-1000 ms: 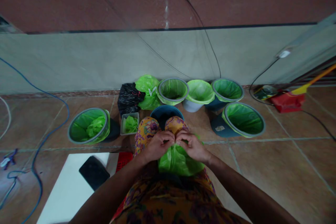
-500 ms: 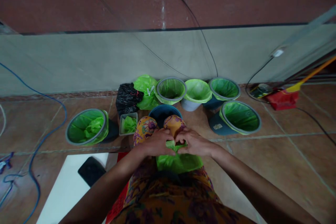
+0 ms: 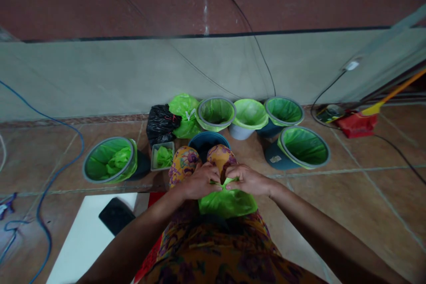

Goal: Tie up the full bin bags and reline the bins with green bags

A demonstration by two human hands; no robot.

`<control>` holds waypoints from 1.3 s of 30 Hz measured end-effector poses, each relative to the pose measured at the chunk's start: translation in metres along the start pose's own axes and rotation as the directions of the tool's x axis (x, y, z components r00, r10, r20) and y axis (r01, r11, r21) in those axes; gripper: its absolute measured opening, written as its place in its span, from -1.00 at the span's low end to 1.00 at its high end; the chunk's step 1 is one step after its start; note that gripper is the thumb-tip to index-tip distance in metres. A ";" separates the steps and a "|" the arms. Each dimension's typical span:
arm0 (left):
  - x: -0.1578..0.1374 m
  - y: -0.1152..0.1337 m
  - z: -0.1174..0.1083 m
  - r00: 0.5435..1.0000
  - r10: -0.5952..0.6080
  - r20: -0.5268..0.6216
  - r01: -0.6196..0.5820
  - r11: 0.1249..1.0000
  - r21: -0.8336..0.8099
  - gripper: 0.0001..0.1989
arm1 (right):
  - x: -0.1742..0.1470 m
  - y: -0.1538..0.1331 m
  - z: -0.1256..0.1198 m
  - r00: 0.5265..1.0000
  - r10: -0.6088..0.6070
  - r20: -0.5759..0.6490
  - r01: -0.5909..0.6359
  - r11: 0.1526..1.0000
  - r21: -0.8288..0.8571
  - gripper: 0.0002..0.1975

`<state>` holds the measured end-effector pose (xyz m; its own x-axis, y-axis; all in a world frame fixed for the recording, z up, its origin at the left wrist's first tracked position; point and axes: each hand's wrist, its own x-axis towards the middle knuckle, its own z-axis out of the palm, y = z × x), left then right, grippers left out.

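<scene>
1. Changing from a looser hold half a second ago, with fingers more spread, to a tighter pinch on the edge of the green bag (image 3: 229, 204).
2. Stretching a short strip of that edge between left hand (image 3: 201, 182) and right hand (image 3: 246, 179).
3. Probably getting firmer control of the edge, and still working at it, judging by the closed grip; showing no knot, though partly covering the edge with the fingers.
4. Gripping with left hand, curling thumb and fingers shut on the edge; gripping likewise with right hand.
5. Keeping both hands near each other but apart, bridging the gap with plastic only.
6. Holding the green bag right below and between the hands, spreading its bulk toward the body, on the near side of the knees (image 3: 221, 155).
7. Leaving the bucket (image 3: 195, 139) untouched, just beyond the knees.
</scene>
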<state>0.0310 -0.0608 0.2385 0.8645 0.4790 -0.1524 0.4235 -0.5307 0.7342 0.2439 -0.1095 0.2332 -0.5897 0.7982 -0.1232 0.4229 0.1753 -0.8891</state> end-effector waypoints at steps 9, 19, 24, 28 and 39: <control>-0.006 -0.006 0.005 0.998 -0.001 -0.060 -0.001 1.000 -0.029 -0.84 | -0.001 0.010 0.008 0.998 -0.003 -0.063 0.009 0.995 0.095 -0.73; -0.004 0.002 -0.003 0.998 -0.051 0.020 0.051 0.999 -0.015 -0.91 | 0.001 -0.020 -0.007 0.992 0.102 0.071 -0.099 0.994 -0.050 -0.64; -0.003 0.006 -0.003 0.996 -0.086 0.028 0.084 0.995 0.059 -0.87 | 0.011 -0.019 -0.007 0.969 0.181 0.167 -0.146 0.969 -0.199 -0.81; 0.001 0.007 -0.005 0.993 -0.080 0.088 0.069 0.989 0.128 -0.79 | 0.015 -0.013 -0.010 0.953 0.186 0.240 -0.154 0.977 -0.146 -0.77; 0.006 0.000 -0.001 0.989 -0.122 0.083 0.113 0.989 0.097 -0.86 | 0.016 -0.004 -0.008 0.965 0.137 0.224 -0.140 0.990 -0.001 -0.77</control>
<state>0.0359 -0.0575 0.2381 0.8260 0.4804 -0.2950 0.5432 -0.5385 0.6441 0.2388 -0.0929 0.2381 -0.6653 0.6649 -0.3395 0.5020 0.0618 -0.8626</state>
